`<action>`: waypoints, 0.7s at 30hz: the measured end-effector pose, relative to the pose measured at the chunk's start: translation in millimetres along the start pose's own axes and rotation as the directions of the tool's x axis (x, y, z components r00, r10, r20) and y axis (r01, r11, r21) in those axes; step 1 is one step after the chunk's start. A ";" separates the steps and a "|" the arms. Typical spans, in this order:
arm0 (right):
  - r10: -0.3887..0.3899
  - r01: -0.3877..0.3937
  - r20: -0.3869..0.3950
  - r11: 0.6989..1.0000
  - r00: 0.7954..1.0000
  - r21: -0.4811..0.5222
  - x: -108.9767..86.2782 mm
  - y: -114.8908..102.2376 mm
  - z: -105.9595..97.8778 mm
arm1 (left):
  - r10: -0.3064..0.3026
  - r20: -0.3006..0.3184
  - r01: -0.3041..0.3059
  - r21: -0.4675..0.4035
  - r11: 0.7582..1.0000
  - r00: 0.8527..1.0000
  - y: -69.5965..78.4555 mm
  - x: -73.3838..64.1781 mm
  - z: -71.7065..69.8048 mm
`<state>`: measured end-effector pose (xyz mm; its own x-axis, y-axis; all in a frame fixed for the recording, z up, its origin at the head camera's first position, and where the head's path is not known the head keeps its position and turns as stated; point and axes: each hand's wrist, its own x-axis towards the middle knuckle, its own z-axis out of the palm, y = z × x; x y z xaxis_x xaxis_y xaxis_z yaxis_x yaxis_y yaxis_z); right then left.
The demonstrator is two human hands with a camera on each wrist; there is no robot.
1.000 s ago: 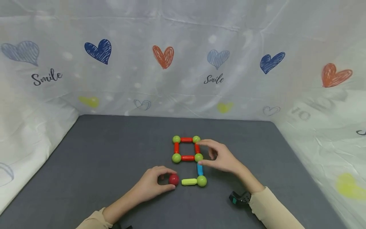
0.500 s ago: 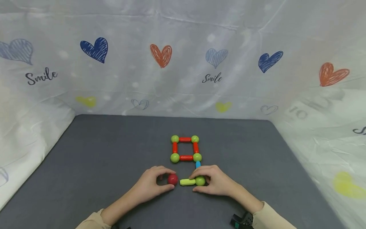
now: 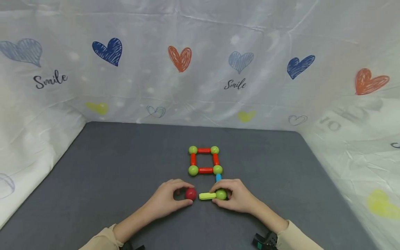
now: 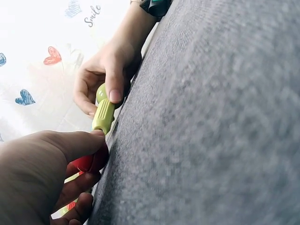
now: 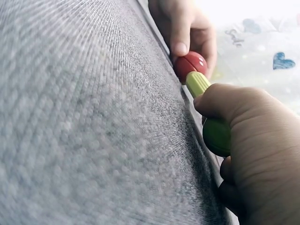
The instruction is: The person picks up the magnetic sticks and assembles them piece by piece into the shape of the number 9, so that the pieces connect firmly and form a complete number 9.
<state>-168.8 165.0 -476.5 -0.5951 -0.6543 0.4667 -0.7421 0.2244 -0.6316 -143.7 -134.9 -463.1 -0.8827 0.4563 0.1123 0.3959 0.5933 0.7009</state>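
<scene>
My left hand (image 3: 165,199) pinches a glossy red ball (image 3: 191,194) between thumb and fingers, low over the grey tabletop. A short gap separates it from the free end of a ribbed yellow rod (image 3: 206,196). That rod's other end meets a green ball (image 3: 221,194). Around this ball curves my right hand (image 3: 240,197), its thumb and fingertip pinching the rod end right beside it. From behind the right fingers a blue rod (image 3: 218,177), partly hidden, leads up to a square of red rods (image 3: 205,170) with green balls (image 3: 193,170) at its corners.
Under everything lies a dark grey tabletop (image 3: 125,156). A white sheet (image 3: 206,27) printed with hearts and lettering hangs behind it and along both sides. A black wrist device (image 3: 265,240) sits at my right cuff.
My right hand has come down from the square's right side to the green ball and now pinches the yellow rod's end. The left hand still holds the red ball in nearly the same place.
</scene>
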 end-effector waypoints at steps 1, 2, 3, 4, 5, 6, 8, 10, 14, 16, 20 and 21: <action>0.009 -0.009 -0.003 1.000 1.000 0.004 -0.2 0.0 0.0 | 0.005 0.003 -0.005 -0.005 1.000 1.000 0.3 0.1 0.1; 0.016 -0.016 -0.005 1.000 1.000 0.008 -0.5 -0.2 -0.2 | 0.014 0.005 -0.014 -0.009 1.000 1.000 0.3 0.3 0.3; 0.019 -0.019 -0.004 1.000 1.000 0.009 -0.4 -0.1 -0.7 | 0.019 0.007 -0.019 -0.012 1.000 1.000 0.5 0.3 0.5; 0.018 -0.017 -0.003 1.000 1.000 0.010 -0.2 0.0 -0.7 | 0.024 0.007 -0.024 -0.015 1.000 1.000 0.7 0.2 0.5; 0.024 -0.024 -0.001 1.000 1.000 0.014 0.4 -0.8 -0.7 | 0.026 0.006 -0.026 -0.018 0.999 1.000 1.0 -0.3 0.2; 0.026 -0.027 0.002 1.000 1.000 0.016 0.9 -0.6 -0.2 | 0.026 0.005 -0.025 -0.021 0.999 1.000 1.2 -1.1 -0.2; 0.037 -0.037 0.004 0.999 0.999 0.022 1.2 -0.5 -0.1 | 0.027 0.003 -0.027 -0.020 0.999 1.000 1.7 -1.0 -0.5; 0.030 -0.030 0.003 0.999 1.000 0.022 1.4 -0.3 0.2 | 0.016 0.002 -0.016 -0.019 1.000 1.000 2.6 -0.9 -0.9; 0.024 -0.024 -0.002 0.999 1.000 0.028 0.4 0.6 1.1 | 0.018 0.013 -0.017 -0.027 0.999 1.000 3.8 -0.6 0.4; 0.019 -0.019 -0.004 0.999 1.000 0.031 0.0 1.1 1.5 | 0.025 0.018 -0.024 -0.036 0.999 1.000 4.1 -0.7 1.7; 0.016 -0.015 -0.002 0.999 1.000 0.034 -0.1 2.2 1.0 | 0.026 0.021 -0.025 -0.044 0.999 0.999 4.7 -0.5 2.6; 0.007 -0.007 -0.001 1.000 1.000 0.029 0.3 2.4 0.5 | 0.025 0.019 -0.024 -0.044 0.999 0.999 4.6 -0.1 2.4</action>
<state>-170.7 164.9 -478.2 -0.6009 -0.6516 0.4630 -0.7285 0.2079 -0.6528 -141.1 -130.6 -461.6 -0.8674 0.4838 0.1164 0.4057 0.5522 0.7283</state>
